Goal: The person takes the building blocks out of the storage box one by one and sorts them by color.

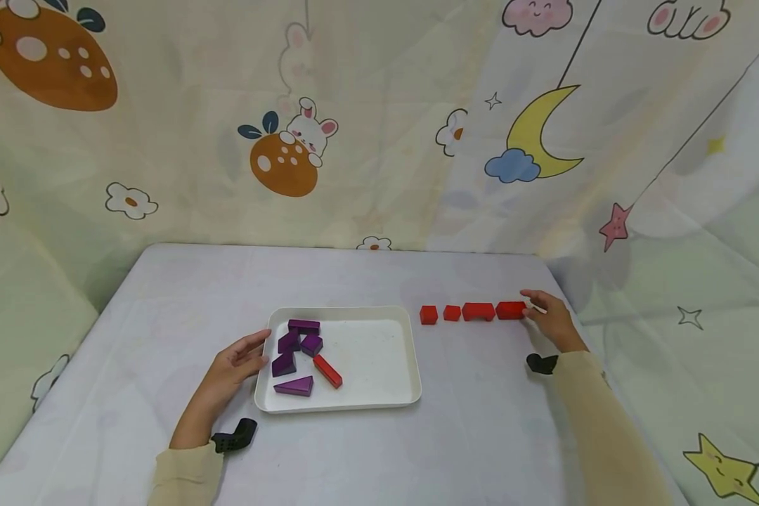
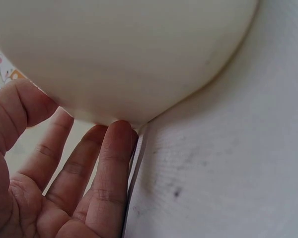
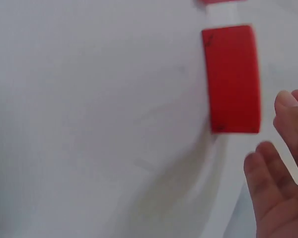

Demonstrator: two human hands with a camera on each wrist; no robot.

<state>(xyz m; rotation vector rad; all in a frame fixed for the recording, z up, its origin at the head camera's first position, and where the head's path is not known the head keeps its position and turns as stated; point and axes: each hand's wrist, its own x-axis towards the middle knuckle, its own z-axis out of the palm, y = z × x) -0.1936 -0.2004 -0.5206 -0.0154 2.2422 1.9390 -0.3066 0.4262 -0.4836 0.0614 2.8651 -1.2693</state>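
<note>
My left hand (image 1: 232, 365) rests at the left edge of a white tray (image 1: 379, 406). In the left wrist view its thumb and loosely bent fingers (image 2: 111, 168) touch the outside of the tray wall (image 2: 124, 59). My right hand (image 1: 552, 320) is at the right end of a row of red blocks, fingers spread and holding nothing. Nearest to it is a rectangular red block (image 1: 511, 310); the right wrist view shows a small gap between that block (image 3: 232, 79) and the fingertips (image 3: 256, 161).
Leftward in the row lie a red arch block (image 1: 478, 311), a small red block (image 1: 452, 313) and a red cube (image 1: 428, 315). Several purple blocks (image 1: 294, 386) and a red bar (image 1: 327, 371) lie in the tray's left half. A patterned curtain (image 1: 386, 140) hangs behind the white table (image 1: 468, 450).
</note>
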